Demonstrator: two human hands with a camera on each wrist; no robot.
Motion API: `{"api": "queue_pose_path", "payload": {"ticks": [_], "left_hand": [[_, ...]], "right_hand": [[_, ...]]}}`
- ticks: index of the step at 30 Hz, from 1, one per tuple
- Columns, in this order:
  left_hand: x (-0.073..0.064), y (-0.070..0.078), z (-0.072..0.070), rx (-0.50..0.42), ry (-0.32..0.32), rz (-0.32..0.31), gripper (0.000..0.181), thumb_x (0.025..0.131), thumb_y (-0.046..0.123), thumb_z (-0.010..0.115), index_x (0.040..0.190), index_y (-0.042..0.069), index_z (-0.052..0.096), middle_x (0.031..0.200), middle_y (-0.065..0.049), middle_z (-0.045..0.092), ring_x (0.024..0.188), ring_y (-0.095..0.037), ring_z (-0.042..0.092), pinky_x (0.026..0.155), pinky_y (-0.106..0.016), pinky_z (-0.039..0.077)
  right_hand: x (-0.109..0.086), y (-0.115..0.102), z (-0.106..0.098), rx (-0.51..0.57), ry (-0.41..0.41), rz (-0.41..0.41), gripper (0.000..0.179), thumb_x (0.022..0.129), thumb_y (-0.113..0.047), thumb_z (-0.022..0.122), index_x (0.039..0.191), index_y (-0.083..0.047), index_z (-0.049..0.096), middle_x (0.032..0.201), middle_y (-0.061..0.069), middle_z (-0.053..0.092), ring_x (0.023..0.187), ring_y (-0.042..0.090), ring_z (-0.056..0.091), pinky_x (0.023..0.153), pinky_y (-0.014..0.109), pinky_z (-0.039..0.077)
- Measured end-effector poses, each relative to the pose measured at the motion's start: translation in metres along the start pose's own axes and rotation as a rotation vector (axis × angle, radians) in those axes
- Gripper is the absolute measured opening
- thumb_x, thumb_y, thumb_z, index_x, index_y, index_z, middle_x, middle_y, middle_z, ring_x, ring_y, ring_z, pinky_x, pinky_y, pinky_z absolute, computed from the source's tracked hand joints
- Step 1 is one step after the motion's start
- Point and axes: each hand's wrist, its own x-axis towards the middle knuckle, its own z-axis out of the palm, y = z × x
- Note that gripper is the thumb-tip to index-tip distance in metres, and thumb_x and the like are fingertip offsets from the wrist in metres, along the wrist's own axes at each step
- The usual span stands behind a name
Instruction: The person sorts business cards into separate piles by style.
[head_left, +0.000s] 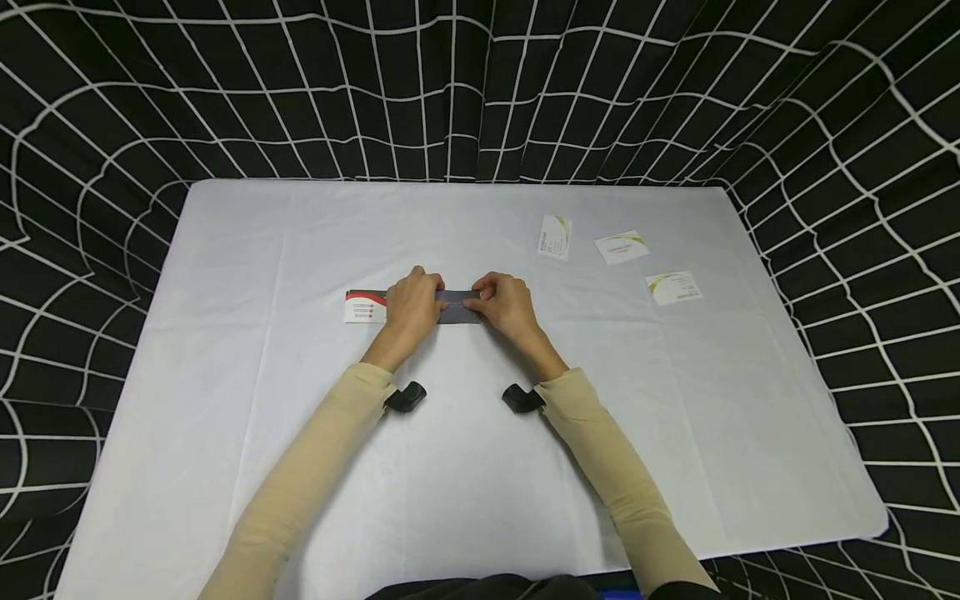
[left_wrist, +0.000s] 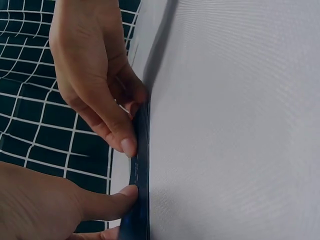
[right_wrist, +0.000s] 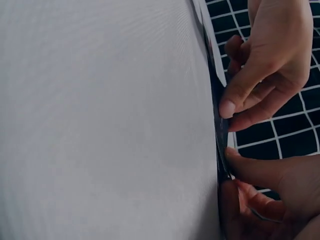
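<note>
Work in the head view centres on a dark card point(head_left: 459, 317) in the far half of the table point(head_left: 600, 467), pinched narrowly by the left hand point(head_left: 412, 307) and right hand point(head_left: 510, 310). A red-and-white card point(head_left: 364, 310) shows left of them; three white cards point(head_left: 622, 248) lie to the right. Left wrist view: the hands grip apart along the dark card. Right wrist view: its layering is unclear. The step seems to be adjusting its edges; the next move likely calls for light, even pressure.
</note>
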Motion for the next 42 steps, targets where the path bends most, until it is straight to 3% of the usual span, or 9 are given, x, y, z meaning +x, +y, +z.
{"api": "queue_pose_path", "payload": {"ticks": [9, 17, 22, 26, 31, 35, 42], "left_hand": [[-0.002, 0.0, 0.003, -0.004, 0.007, -0.014, 0.023, 0.084, 0.017, 0.078, 0.102, 0.005, 0.072, 0.095, -0.012, 0.065, 0.085, -0.034, 0.066, 0.072, -0.046, 0.052], [-0.001, 0.003, 0.004, -0.01, 0.037, 0.006, 0.012, 0.09, 0.014, 0.072, 0.094, 0.002, 0.072, 0.088, -0.013, 0.065, 0.08, -0.035, 0.066, 0.069, -0.047, 0.052], [0.0, 0.01, 0.008, 0.0, 0.066, -0.006, 0.017, 0.092, 0.017, 0.069, 0.091, 0.001, 0.073, 0.089, -0.016, 0.064, 0.084, -0.034, 0.061, 0.068, -0.048, 0.052], [-0.001, 0.019, 0.015, -0.021, 0.09, 0.005, 0.02, 0.094, 0.02, 0.068, 0.102, 0.002, 0.071, 0.097, -0.015, 0.064, 0.092, -0.032, 0.058, 0.072, -0.046, 0.052], [-0.001, 0.033, 0.026, -0.081, 0.11, 0.109, 0.033, 0.095, 0.016, 0.064, 0.125, 0.001, 0.062, 0.111, -0.018, 0.065, 0.101, -0.033, 0.058, 0.083, -0.044, 0.049], [0.003, 0.045, 0.031, -0.099, 0.123, 0.164, 0.044, 0.095, 0.014, 0.065, 0.135, -0.001, 0.054, 0.119, -0.021, 0.063, 0.107, -0.035, 0.058, 0.091, -0.044, 0.046], [0.013, 0.074, 0.041, -0.152, 0.03, 0.189, 0.049, 0.096, 0.018, 0.064, 0.138, -0.001, 0.05, 0.128, -0.021, 0.059, 0.116, -0.036, 0.054, 0.1, -0.044, 0.042]], "right_hand": [[-0.001, 0.0, 0.003, -0.025, -0.013, 0.001, 0.017, 0.084, -0.017, 0.078, 0.081, -0.001, 0.074, 0.066, 0.007, 0.065, 0.051, 0.01, 0.048, 0.048, 0.019, 0.037], [-0.003, 0.0, 0.0, -0.03, -0.037, 0.006, 0.019, 0.09, -0.018, 0.073, 0.087, 0.0, 0.077, 0.08, 0.011, 0.073, 0.055, 0.011, 0.05, 0.049, 0.02, 0.036], [-0.002, 0.003, -0.003, -0.006, -0.062, -0.04, 0.018, 0.091, -0.017, 0.071, 0.091, -0.001, 0.077, 0.085, 0.012, 0.074, 0.066, 0.015, 0.058, 0.059, 0.022, 0.042], [-0.004, 0.008, -0.006, 0.032, -0.061, -0.105, 0.015, 0.093, -0.016, 0.068, 0.098, -0.004, 0.076, 0.09, 0.01, 0.073, 0.075, 0.018, 0.061, 0.068, 0.028, 0.046], [-0.01, 0.014, -0.016, 0.033, -0.015, -0.172, 0.016, 0.094, -0.013, 0.067, 0.106, -0.005, 0.074, 0.103, 0.01, 0.072, 0.088, 0.022, 0.066, 0.081, 0.035, 0.05], [-0.012, 0.021, -0.028, -0.011, -0.015, -0.18, 0.021, 0.093, -0.017, 0.068, 0.11, -0.005, 0.072, 0.109, 0.011, 0.071, 0.094, 0.023, 0.066, 0.085, 0.037, 0.05], [-0.013, 0.043, -0.053, -0.081, -0.039, -0.155, 0.025, 0.091, -0.01, 0.069, 0.114, -0.002, 0.07, 0.114, 0.014, 0.068, 0.1, 0.027, 0.063, 0.087, 0.04, 0.049]]}}
